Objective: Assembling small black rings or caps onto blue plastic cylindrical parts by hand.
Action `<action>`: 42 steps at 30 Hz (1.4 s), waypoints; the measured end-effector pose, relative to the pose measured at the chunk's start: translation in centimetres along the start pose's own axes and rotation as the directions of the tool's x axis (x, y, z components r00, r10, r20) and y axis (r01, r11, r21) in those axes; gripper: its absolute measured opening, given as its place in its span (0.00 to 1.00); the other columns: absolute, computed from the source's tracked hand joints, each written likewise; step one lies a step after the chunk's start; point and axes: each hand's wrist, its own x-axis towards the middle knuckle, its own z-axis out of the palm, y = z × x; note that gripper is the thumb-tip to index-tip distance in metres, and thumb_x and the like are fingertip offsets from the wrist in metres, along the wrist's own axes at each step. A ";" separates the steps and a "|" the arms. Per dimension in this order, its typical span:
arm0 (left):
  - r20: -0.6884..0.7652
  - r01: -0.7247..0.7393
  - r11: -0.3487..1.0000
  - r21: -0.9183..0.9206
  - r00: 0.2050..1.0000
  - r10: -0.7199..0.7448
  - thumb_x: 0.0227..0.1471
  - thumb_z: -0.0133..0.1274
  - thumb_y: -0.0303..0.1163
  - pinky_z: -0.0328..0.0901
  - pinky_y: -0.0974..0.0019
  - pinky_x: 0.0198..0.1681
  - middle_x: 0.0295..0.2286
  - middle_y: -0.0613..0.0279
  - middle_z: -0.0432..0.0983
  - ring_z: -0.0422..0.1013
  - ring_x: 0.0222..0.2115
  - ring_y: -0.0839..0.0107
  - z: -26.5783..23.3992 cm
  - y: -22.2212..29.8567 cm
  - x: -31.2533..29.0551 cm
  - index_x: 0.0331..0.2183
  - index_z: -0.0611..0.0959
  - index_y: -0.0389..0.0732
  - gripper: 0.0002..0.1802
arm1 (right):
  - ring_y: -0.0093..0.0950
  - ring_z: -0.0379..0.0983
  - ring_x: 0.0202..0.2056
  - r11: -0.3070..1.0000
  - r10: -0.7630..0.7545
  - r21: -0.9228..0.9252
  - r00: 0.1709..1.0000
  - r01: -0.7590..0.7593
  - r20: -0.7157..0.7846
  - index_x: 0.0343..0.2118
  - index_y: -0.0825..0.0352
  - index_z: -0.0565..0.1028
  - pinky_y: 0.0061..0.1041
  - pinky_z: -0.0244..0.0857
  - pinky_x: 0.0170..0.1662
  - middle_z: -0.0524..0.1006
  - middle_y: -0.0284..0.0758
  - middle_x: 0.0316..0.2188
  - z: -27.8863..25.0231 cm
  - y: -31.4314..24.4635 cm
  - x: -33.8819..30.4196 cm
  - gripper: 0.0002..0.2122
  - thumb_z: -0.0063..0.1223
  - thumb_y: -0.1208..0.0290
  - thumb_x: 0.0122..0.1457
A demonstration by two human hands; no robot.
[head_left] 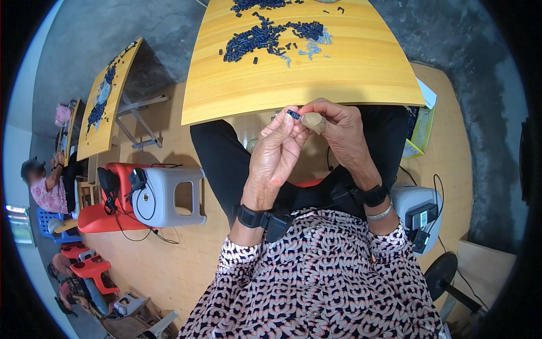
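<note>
My left hand [276,148] pinches a small dark blue plastic piece [293,114] between thumb and fingertips, just off the table's near edge and above my lap. Close against it, my right hand [344,127] has its fingers drawn together. A tan covering [314,123], which looks like a wrap on a fingertip, shows at the front of that hand and almost meets the dark piece. Whatever the right fingertips may hold is too small or hidden to make out.
On the wooden table [293,85] lie heaps of small dark pieces [254,42] and small clear pieces [310,51]. Grey stools [169,198] stand either side, with cabled devices. A yellow box [419,133] stands right of the table. Another person [48,183] sits far left near a second table [93,138].
</note>
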 end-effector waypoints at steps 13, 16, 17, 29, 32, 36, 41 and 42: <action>0.013 -0.071 0.973 0.220 0.997 0.070 0.54 0.47 0.26 0.63 0.75 0.38 0.30 0.67 0.72 0.66 0.29 0.81 0.4 -0.7 -0.3 0.39 0.75 0.33 0.10 | 0.15 0.70 0.28 0.999 0.007 0.042 0.998 -0.004 -0.066 0.33 0.71 0.76 0.13 0.66 0.33 0.77 0.31 0.28 0.1 -0.1 -0.7 0.07 0.54 0.74 0.53; 0.003 -0.055 0.973 0.224 0.998 0.056 0.54 0.47 0.27 0.63 0.75 0.38 0.30 0.67 0.72 0.66 0.30 0.80 0.5 -0.6 -0.3 0.39 0.75 0.33 0.11 | 0.15 0.70 0.28 0.999 0.030 -0.012 0.996 -0.031 -0.081 0.32 0.72 0.76 0.13 0.66 0.32 0.77 0.31 0.27 0.2 -0.3 -1.0 0.06 0.54 0.75 0.53; 0.003 -0.055 0.973 0.224 0.998 0.056 0.54 0.47 0.27 0.63 0.75 0.38 0.30 0.67 0.72 0.66 0.30 0.80 0.5 -0.7 -0.3 0.39 0.75 0.33 0.11 | 0.15 0.70 0.27 0.999 0.026 0.026 0.996 -0.023 -0.091 0.33 0.72 0.76 0.13 0.66 0.31 0.77 0.31 0.26 0.3 -0.3 -1.2 0.06 0.53 0.75 0.54; 0.055 -0.145 0.904 0.402 0.989 0.135 0.55 0.46 0.28 0.64 0.74 0.35 0.28 0.65 0.72 0.67 0.28 0.79 0.7 -1.0 -0.3 0.39 0.76 0.32 0.12 | 0.14 0.69 0.25 0.998 0.033 0.066 0.983 -0.021 -0.183 0.31 0.72 0.75 0.12 0.65 0.28 0.75 0.29 0.24 1.4 0.4 -1.1 0.06 0.52 0.75 0.54; 0.006 -0.148 0.924 0.352 0.988 0.157 0.55 0.46 0.27 0.64 0.74 0.36 0.27 0.65 0.71 0.67 0.28 0.79 0.9 -0.6 -0.2 0.39 0.75 0.32 0.11 | 0.14 0.69 0.25 0.999 0.037 0.024 0.978 -0.033 -0.208 0.32 0.73 0.75 0.12 0.65 0.29 0.75 0.29 0.24 1.6 0.8 -0.9 0.06 0.53 0.75 0.54; -0.037 -0.055 0.984 0.169 0.997 0.062 0.54 0.46 0.26 0.64 0.74 0.36 0.28 0.65 0.70 0.65 0.28 0.79 -0.2 -0.5 0.1 0.39 0.74 0.32 0.11 | 0.13 0.70 0.26 0.977 0.105 0.202 0.982 -0.072 -0.158 0.32 0.73 0.75 0.11 0.65 0.29 0.75 0.29 0.25 1.4 1.3 -0.8 0.07 0.53 0.75 0.54; -0.044 -0.029 0.992 0.125 0.998 0.034 0.54 0.46 0.27 0.64 0.74 0.37 0.30 0.66 0.69 0.65 0.29 0.80 0.2 -0.7 0.2 0.41 0.73 0.32 0.12 | 0.13 0.70 0.25 0.989 0.110 0.122 0.975 -0.088 -0.192 0.32 0.73 0.75 0.11 0.64 0.29 0.75 0.29 0.24 1.4 0.8 -0.9 0.06 0.53 0.76 0.53; -0.062 -0.028 0.990 0.139 0.997 0.037 0.54 0.46 0.27 0.64 0.74 0.37 0.30 0.66 0.69 0.65 0.29 0.80 0.3 -0.8 0.1 0.41 0.73 0.32 0.12 | 0.13 0.70 0.25 0.994 0.100 0.071 0.976 -0.088 -0.193 0.31 0.73 0.75 0.11 0.64 0.28 0.75 0.29 0.24 1.3 0.6 -0.8 0.05 0.53 0.76 0.53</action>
